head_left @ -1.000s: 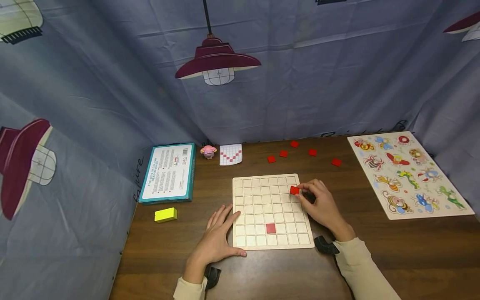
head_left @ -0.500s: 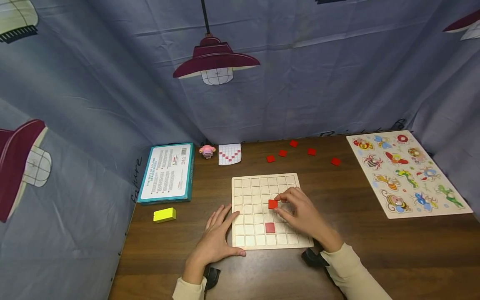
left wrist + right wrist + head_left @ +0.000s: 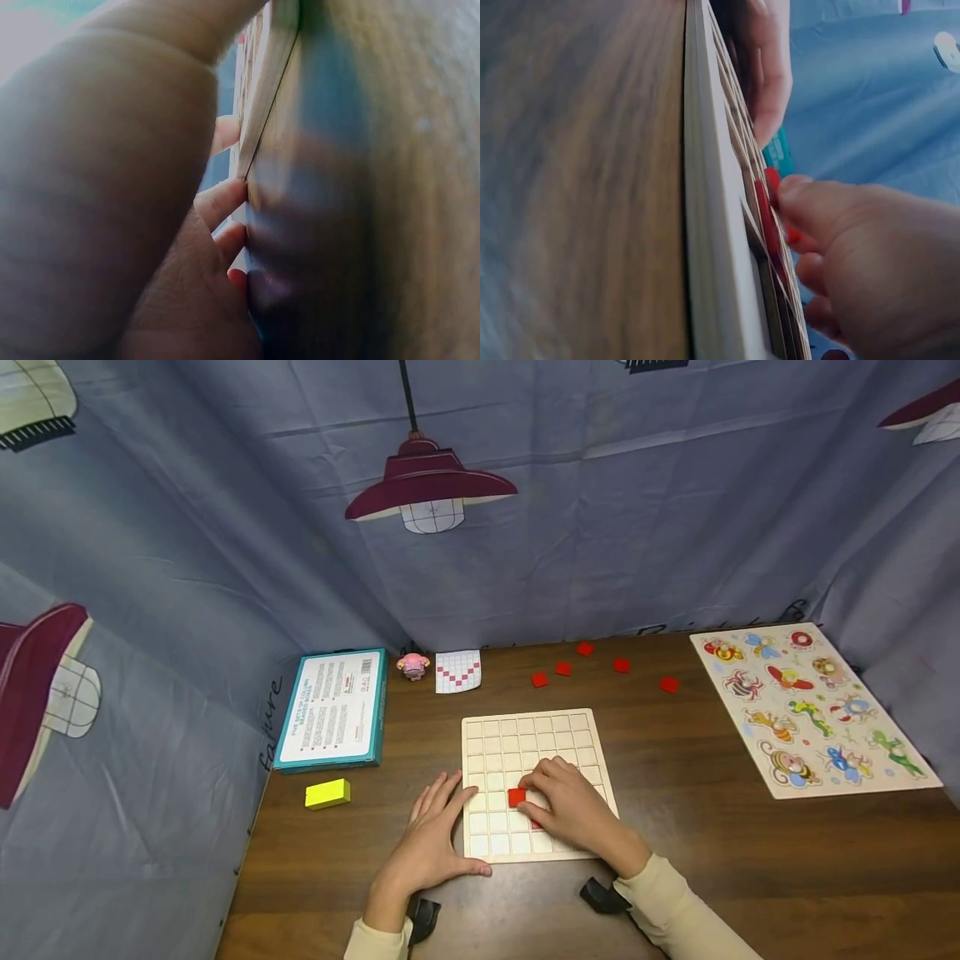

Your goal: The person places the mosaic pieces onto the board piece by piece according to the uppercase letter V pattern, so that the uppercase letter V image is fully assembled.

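A pale wooden grid board (image 3: pixel 495 727) lies on the brown table. My right hand (image 3: pixel 573 806) pinches a red square tile (image 3: pixel 516 797) between thumb and fingers, just at the board's surface. A second red tile (image 3: pixel 537 825), set in a cell one row nearer and one column to the right, is partly covered by that hand. In the right wrist view, the pinched tile (image 3: pixel 772 180) appears beside the tile in the board. Fingers spread, my left hand (image 3: pixel 431 843) rests on the table at the board's left edge, its index fingertip and thumb touching the board.
Several loose red tiles (image 3: pixel 562 668) lie behind the board. A small card with a red V pattern (image 3: pixel 457 672), a pink figurine (image 3: pixel 413 666) and a teal box (image 3: pixel 330 710) stand at the back left. A yellow block (image 3: pixel 327 793) lies left; an insect puzzle (image 3: pixel 813 710) lies right.
My right hand has carried the red tile from the board's right edge leftward and nearer, to a cell up and left of the placed tile. The left hand has stayed in place.
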A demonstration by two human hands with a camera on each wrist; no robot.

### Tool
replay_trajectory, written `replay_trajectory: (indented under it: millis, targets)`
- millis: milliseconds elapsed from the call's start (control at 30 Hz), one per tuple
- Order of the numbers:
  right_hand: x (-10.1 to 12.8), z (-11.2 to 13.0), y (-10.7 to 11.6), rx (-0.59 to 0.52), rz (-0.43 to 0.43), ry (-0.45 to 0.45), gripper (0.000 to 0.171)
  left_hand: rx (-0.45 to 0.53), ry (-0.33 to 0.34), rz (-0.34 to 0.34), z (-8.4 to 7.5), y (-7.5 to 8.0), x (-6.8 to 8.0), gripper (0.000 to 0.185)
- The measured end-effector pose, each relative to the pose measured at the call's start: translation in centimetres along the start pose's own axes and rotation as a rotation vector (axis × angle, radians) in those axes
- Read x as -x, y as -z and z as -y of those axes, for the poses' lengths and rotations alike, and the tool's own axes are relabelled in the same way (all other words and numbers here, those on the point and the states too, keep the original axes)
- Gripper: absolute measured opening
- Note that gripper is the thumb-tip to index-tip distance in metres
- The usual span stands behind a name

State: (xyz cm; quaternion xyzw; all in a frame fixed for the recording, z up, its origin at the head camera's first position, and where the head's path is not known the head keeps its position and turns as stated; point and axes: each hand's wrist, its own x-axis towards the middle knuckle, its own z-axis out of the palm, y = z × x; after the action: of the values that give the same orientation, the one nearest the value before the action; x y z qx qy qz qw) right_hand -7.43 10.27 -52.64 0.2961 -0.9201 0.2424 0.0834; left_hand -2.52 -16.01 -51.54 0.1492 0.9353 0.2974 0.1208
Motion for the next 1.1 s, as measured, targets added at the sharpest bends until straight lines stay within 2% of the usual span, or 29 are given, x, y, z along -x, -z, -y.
replay_trajectory:
  millis: [367,700,1100]
  targets:
    - [0.11,0.55,-0.34,0.015,-0.027,0.053,0.017,0.013,0.006,-0.009,0.08,-0.09,0.45,0.115]
    - [-0.12,0.71,-0.16,0.052,-0.012,0.032,0.010,0.013,-0.005,-0.021,0.13,-0.13,0.19,0.114]
    - [-0.34,0.93,0.13,0.079,-0.016,0.006,0.013,0.021,-0.003,-0.017,0.23,-0.16,0.09,0.115]
